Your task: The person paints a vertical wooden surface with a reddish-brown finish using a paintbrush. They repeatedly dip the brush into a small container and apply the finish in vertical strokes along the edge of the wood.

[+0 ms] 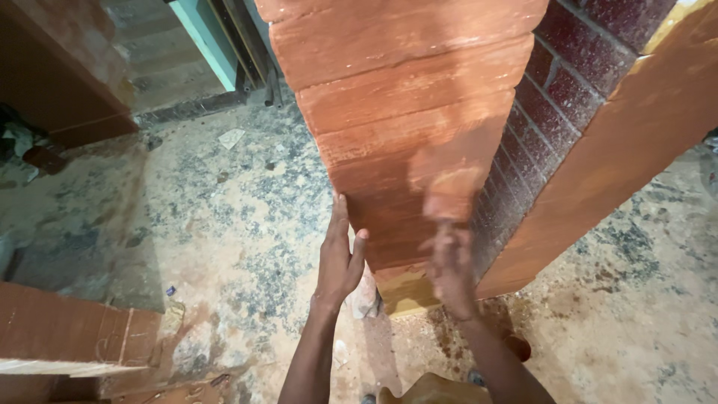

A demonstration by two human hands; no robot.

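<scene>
Wooden panel (404, 127) upright; left hand (340, 258) flat against edge, fingers spread; right hand (449, 265) blurred, grip unclear.

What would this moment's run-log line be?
left hand: flat on wooden panel edge | right hand: blurred, holds pad against panel

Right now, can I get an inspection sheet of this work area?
Surface: speckled stone floor, dusted reddish-brown.
Job's things: reddish-stained wooden piece standing upright; blurred pad or block against its face.
Clutter: paper scrap; stained boards at lower left.
Hands: left hand flat on the piece's edge, fingers open; right hand motion-blurred, holding the pad.
Cables: nothing seen.
Surroundings: dark red brick wall; teal frame.
</scene>
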